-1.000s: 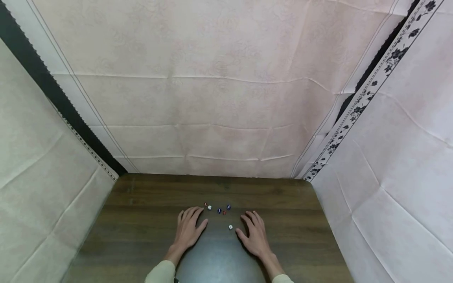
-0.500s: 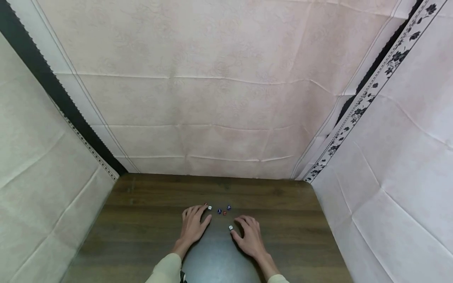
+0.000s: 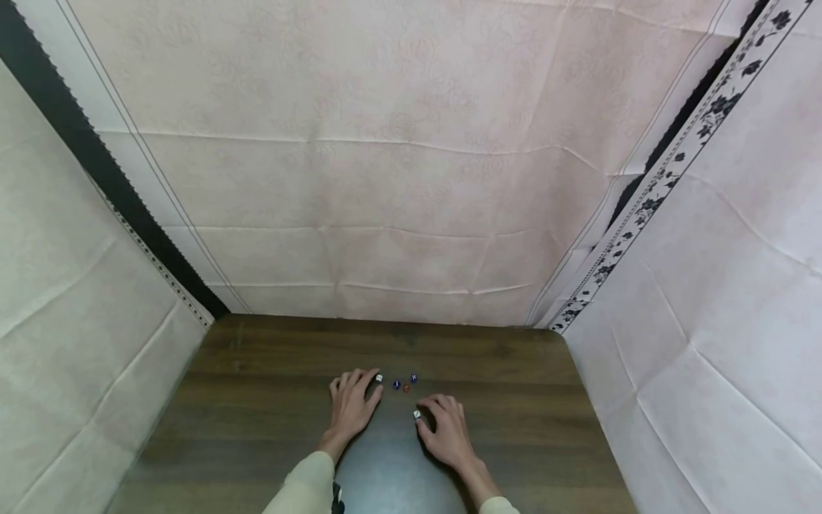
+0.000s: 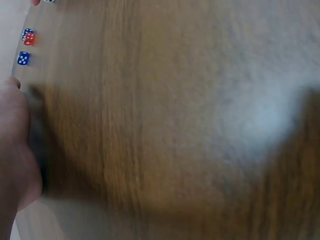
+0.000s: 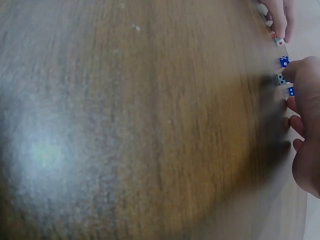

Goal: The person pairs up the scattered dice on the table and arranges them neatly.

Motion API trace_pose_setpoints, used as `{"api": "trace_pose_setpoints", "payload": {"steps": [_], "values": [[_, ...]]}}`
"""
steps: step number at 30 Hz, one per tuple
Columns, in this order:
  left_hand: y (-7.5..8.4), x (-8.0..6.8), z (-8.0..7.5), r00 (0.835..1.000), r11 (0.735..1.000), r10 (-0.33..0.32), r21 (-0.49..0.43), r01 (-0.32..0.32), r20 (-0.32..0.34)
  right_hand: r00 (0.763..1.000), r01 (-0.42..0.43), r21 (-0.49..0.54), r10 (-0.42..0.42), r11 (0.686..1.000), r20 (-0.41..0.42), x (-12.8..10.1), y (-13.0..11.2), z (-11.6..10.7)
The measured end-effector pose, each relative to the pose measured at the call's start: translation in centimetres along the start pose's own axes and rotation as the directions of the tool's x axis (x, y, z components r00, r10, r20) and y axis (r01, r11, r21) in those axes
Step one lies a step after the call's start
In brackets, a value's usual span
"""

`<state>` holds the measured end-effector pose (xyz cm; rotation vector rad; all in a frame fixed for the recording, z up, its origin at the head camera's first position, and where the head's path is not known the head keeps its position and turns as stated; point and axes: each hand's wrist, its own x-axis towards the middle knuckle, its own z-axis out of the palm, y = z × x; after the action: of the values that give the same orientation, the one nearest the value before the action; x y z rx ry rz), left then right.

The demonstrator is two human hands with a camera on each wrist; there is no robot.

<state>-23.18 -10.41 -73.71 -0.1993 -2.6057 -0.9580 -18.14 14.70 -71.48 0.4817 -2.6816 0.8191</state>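
In the head view my left hand [image 3: 350, 403] lies on the wooden table [image 3: 270, 414], its index fingertip right at a white die [image 3: 379, 378]. Its thumb is a little apart from that die. My right hand [image 3: 446, 433] has index finger and thumb at either side of another white die [image 3: 417, 414], pinching it low at the table. Between the hands sit a red die [image 3: 406, 388] and two blue dice, one nearer the left hand [image 3: 396, 385] and one slightly farther back [image 3: 414, 378]. In the right wrist view a second red die [image 5: 274, 35] shows beside the left fingers.
A pale cloth wall [image 3: 411, 271] rises behind the table's far edge. More cloth hangs at the left [image 3: 115, 343] and right [image 3: 693, 357], the right one with a black floral border [image 3: 648, 203]. A bright reflection lies on the table between the forearms.
Both hands have moved inward. The left index finger now covers the far red die in the head view. My right finger and thumb have come around the near white die.
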Motion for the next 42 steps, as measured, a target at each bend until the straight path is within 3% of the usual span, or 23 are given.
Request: {"api": "trace_pose_setpoints", "payload": {"steps": [16, 37, 42], "values": [[-0.7, 0.2, 0.8, 0.999, 1.000, 0.023, -0.010, -0.023, -0.028, 0.997, 0.021, -0.002, -0.020, 1.000, 0.069, 0.4, 0.3, -0.1], [-0.8, 0.3, 0.9, 1.000, 1.000, -0.008, -0.007, 0.008, -0.018, 0.999, 0.024, -0.006, -0.024, 1.000, 0.032, -0.1, -0.1, -0.3], [-1.0, 0.2, 0.9, 1.000, 1.000, -0.003, 0.004, 0.004, -0.021, 0.998, 0.063, -0.003, -0.063, 0.998, 0.009, -0.6, -0.3, -0.1]]}}
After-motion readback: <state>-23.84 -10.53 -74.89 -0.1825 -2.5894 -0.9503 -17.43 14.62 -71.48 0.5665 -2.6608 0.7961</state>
